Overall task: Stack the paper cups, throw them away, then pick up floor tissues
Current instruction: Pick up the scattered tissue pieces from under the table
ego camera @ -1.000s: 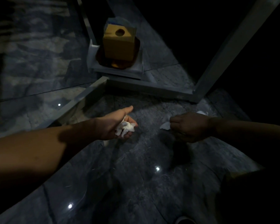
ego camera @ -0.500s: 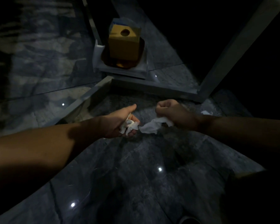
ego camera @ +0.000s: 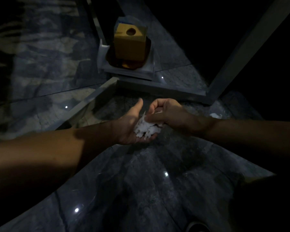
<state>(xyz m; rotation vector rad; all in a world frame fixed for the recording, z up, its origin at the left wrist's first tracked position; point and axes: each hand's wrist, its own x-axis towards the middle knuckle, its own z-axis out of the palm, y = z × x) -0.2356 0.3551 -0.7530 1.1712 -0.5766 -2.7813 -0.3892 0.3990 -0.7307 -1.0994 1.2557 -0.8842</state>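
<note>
**Both hands on one tissue wad, dim floor corner**

Very dark scene. Far right and top right are black, nothing readable there. Near right corner is a dark shape, can't tell what. Near bottom edge, a rounded rim is cut off by the frame, unidentifiable.

Surface: glossy dark marble floor with small light reflections. Far left looks like a polished wall or panel. A grey metal frame runs across the far middle, with one bar rising diagonally to the far right. Behind it, a yellow box with a round hole on top sits on a white tray; whatever is under the box is too dim to read.

Left hand: palm up, cupped, thumb raised, fingers loosely open under a wad of white tissues resting in the palm.

Right hand: just beside the left, fingers curled down onto the top of the wad, pinching tissue against it. Fingertips are hidden by the paper.

Another white tissue scrap lies on the floor, right of the right wrist, partly hidden by the forearm.
</note>
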